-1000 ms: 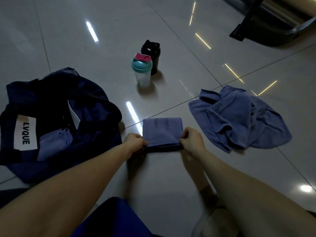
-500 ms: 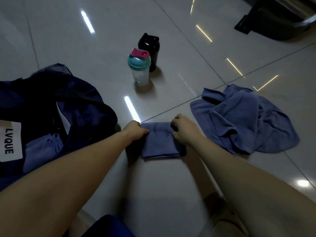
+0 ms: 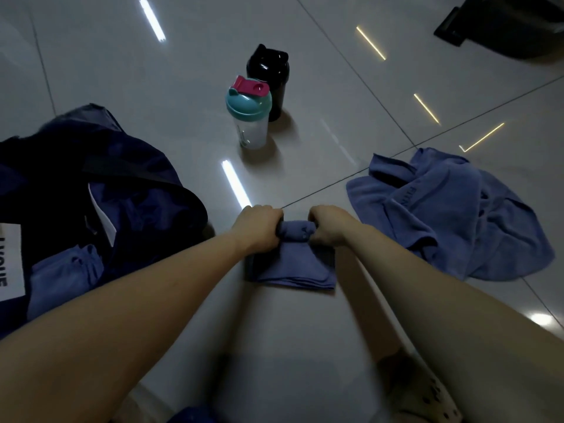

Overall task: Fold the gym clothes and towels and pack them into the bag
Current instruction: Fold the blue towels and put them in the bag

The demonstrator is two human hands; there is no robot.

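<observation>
Bag (image 3: 146, 178) (open) holds blue cloth (image 3: 64, 273); left hand (image 3: 259, 227) and right hand (image 3: 328, 225) grip folded towel (image 3: 293, 267), edge rolled

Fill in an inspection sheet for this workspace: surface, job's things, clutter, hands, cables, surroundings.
Surface: glossy tiled floor, light streaks reflected.
Job's things: folded towel, its far end rolled; loose towel crumpled to the right; open bag at left with a blue cloth inside.
Clutter: clear bottle with teal lid, black bottle behind it, both upright.
Hands: left hand and right hand each grip the roll's ends.
Cables: nothing seen.
Surroundings: dark object at top right, too dim to identify.
</observation>
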